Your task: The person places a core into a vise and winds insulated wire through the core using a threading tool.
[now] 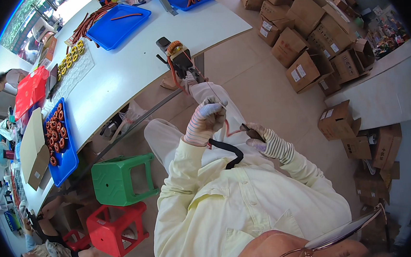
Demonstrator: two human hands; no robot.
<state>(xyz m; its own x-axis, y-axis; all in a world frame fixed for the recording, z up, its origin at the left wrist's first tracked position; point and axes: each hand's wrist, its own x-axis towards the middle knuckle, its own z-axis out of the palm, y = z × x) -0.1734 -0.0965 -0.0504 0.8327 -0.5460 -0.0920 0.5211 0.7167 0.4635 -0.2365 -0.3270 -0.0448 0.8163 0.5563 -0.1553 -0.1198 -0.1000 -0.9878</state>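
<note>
My left hand point(205, 122), in a striped glove with bare fingertips, is closed on a thin reddish-orange wire point(234, 132). From there the wire bends across toward my right hand point(270, 141), gloved the same way, which is closed round a small dark-handled tool point(252, 131). The tool's kind is hard to make out. A black curved strip point(234, 151) runs from below my left hand toward my shirt front. Beyond my hands, at the table edge, a dark clamp-like holder point(181, 62) carries a copper-coloured ring coil point(175, 46), with red wire hanging beside it.
The white table point(132, 61) bears blue trays point(119, 26), one with finished coils point(56, 130), and yellow rings point(70, 59). A green stool point(122, 181) and a red stool point(117, 229) stand at left. Cardboard boxes point(302, 67) are piled at right. Other people sit at far left.
</note>
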